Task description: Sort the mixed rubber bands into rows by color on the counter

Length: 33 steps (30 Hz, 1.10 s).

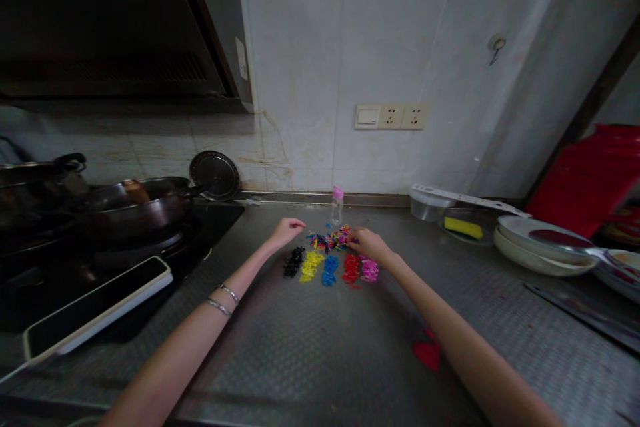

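A mixed pile of small coloured rubber bands (327, 239) lies on the metal counter. In front of it sit sorted heaps of black bands (294, 261), yellow bands (311, 265), blue bands (329, 270), red bands (351, 269) and pink bands (369, 269). My left hand (286, 231) hovers left of the mixed pile, fingertips pressed together; anything between them is too small to make out. At the pile's right end, my right hand (369, 244) has its fingers curled down among the bands, and what they pinch is hidden.
Behind the pile stands a clear bottle with a pink cap (337, 205). Pans (140, 210) and a long white-edged device (100, 307) occupy the left. Rightward are a plastic tub (427, 205), yellow sponge (463, 227), bowls (543, 250) and a knife (580, 313). A red item (427, 355) lies near my right forearm.
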Each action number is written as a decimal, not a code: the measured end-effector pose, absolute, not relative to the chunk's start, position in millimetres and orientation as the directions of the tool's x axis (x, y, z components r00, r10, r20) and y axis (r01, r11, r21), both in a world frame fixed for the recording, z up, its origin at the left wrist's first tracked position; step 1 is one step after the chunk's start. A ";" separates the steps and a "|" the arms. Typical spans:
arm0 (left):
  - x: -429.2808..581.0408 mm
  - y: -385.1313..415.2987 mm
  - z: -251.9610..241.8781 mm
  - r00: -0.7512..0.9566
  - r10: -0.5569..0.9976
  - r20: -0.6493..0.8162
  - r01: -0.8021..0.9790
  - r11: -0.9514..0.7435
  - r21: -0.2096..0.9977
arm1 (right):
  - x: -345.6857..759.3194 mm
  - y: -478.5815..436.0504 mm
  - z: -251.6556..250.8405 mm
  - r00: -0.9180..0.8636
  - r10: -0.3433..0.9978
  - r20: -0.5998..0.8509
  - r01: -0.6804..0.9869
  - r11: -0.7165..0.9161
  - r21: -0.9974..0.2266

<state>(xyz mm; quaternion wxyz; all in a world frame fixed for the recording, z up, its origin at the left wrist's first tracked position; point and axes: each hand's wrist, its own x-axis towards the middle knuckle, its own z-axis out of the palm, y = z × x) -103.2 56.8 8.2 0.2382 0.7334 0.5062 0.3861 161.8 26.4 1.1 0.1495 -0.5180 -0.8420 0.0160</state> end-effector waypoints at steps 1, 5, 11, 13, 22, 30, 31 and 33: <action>-102.4 57.0 7.5 0.188 0.928 0.321 0.556 -0.370 0.744 | 162.9 27.2 0.9 -0.427 0.872 0.242 0.861 0.473 -0.188; -98.0 56.2 5.4 0.207 0.930 0.304 0.554 -0.368 0.747 | 169.0 31.5 0.2 -0.446 0.856 0.262 0.836 0.503 -0.220; -92.9 56.3 4.1 0.231 0.927 0.297 0.577 -0.376 0.725 | 178.7 39.7 2.9 -0.417 0.888 0.191 0.835 0.458 -0.306; -92.3 56.6 3.8 0.237 0.927 0.292 0.576 -0.376 0.726 | 180.1 42.4 4.5 -0.413 0.889 0.198 0.828 0.457 -0.326; -92.3 58.8 -0.8 0.243 0.926 0.288 0.570 -0.377 0.731 | 173.3 49.5 15.1 -0.459 0.844 0.275 0.756 0.534 -0.377; -93.8 62.1 -5.6 0.242 0.921 0.304 0.573 -0.389 0.722 | 175.1 50.4 14.4 -0.454 0.838 0.303 0.754 0.543 -0.369; -93.6 62.0 -5.6 0.235 0.922 0.307 0.574 -0.387 0.722 | 175.3 51.2 13.7 -0.452 0.841 0.297 0.756 0.538 -0.374; -93.2 61.5 -5.3 0.227 0.923 0.309 0.573 -0.383 0.724 | 175.6 53.1 12.9 -0.452 0.842 0.294 0.748 0.537 -0.390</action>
